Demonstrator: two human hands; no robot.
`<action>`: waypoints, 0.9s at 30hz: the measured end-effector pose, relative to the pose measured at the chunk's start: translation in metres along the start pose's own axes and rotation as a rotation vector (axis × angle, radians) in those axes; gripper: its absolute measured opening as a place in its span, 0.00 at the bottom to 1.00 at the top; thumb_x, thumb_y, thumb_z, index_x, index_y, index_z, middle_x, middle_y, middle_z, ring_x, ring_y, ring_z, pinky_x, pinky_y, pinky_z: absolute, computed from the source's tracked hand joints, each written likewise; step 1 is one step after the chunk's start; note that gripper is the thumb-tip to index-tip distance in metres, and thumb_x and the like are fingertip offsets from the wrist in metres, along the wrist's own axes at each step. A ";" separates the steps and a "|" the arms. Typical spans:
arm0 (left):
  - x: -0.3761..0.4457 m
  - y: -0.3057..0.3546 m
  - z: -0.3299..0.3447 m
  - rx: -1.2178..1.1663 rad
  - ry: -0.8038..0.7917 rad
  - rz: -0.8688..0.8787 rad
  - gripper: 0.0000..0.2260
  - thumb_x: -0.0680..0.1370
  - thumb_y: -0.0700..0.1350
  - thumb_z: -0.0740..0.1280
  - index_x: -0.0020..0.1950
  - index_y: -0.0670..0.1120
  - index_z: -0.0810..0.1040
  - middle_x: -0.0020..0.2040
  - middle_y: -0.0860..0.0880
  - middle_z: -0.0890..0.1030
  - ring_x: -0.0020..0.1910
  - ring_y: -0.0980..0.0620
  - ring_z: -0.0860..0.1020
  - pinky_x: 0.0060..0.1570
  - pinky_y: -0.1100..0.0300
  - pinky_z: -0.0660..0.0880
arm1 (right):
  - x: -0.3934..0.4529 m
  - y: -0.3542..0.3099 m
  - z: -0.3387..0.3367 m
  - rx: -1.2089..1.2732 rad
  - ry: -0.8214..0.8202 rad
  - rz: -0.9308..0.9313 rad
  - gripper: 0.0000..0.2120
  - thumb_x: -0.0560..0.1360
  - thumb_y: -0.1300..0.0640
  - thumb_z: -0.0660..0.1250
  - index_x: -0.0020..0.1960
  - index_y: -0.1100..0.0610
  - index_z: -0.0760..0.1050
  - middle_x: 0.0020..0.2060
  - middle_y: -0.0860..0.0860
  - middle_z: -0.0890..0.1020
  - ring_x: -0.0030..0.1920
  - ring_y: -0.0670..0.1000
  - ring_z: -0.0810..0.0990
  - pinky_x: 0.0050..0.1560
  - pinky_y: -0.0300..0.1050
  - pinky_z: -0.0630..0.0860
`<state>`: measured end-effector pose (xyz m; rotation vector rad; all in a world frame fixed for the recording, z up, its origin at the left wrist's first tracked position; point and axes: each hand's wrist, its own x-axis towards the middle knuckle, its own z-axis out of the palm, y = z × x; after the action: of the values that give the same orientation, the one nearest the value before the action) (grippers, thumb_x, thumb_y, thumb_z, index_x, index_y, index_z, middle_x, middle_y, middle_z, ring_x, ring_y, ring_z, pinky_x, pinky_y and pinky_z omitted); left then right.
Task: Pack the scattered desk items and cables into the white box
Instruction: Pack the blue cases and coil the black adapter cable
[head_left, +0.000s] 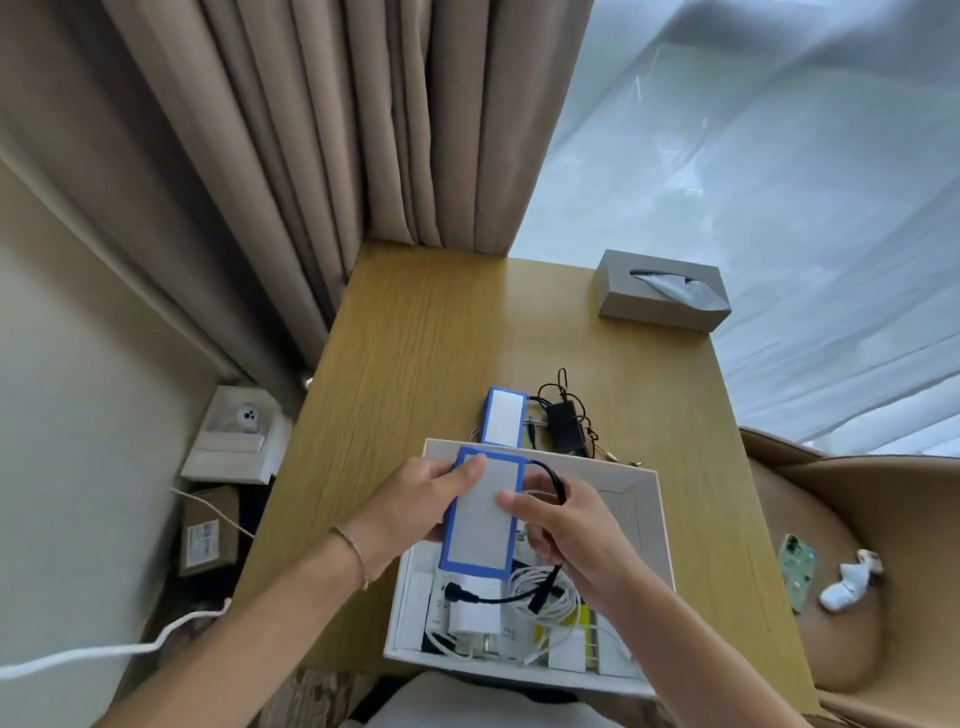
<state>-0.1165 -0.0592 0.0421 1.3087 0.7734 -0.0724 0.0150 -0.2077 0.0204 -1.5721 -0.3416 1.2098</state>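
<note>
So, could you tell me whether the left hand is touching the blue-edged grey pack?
Touching: the head view shows the left hand gripping the blue-edged grey pack, thumb across its face.

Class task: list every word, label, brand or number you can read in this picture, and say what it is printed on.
No text here can be read.
Label on the brown carton on the floor: print present, too blurred.
White pieces inside the white box: small dark markings, too small.
Blue-edged pack gripped by the left hand and right hand: plain grey face.
Second blue-edged pack on the desk: plain face.
Tissue box: no print visible.
</note>
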 end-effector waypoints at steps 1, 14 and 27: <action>0.000 -0.003 -0.003 0.070 0.042 0.031 0.19 0.81 0.57 0.63 0.53 0.42 0.83 0.46 0.46 0.87 0.45 0.50 0.86 0.43 0.53 0.84 | 0.003 0.007 0.000 0.000 0.001 0.011 0.14 0.72 0.55 0.78 0.53 0.61 0.83 0.32 0.55 0.74 0.26 0.47 0.65 0.27 0.38 0.62; 0.019 -0.069 -0.036 0.689 0.403 0.160 0.24 0.78 0.56 0.68 0.72 0.57 0.67 0.57 0.54 0.77 0.51 0.55 0.76 0.44 0.62 0.73 | 0.060 0.047 0.009 -0.070 0.025 0.245 0.15 0.70 0.50 0.80 0.50 0.59 0.83 0.33 0.49 0.85 0.26 0.45 0.63 0.25 0.37 0.61; 0.011 -0.065 -0.007 1.470 0.114 0.734 0.16 0.71 0.30 0.66 0.55 0.45 0.80 0.51 0.47 0.81 0.50 0.48 0.77 0.51 0.55 0.77 | 0.098 0.061 0.020 -0.197 0.135 0.310 0.16 0.70 0.51 0.79 0.48 0.62 0.81 0.22 0.47 0.78 0.20 0.46 0.63 0.21 0.38 0.61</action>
<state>-0.1414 -0.0679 -0.0189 2.9423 0.1766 0.0446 0.0199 -0.1483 -0.0807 -1.9195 -0.1341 1.3267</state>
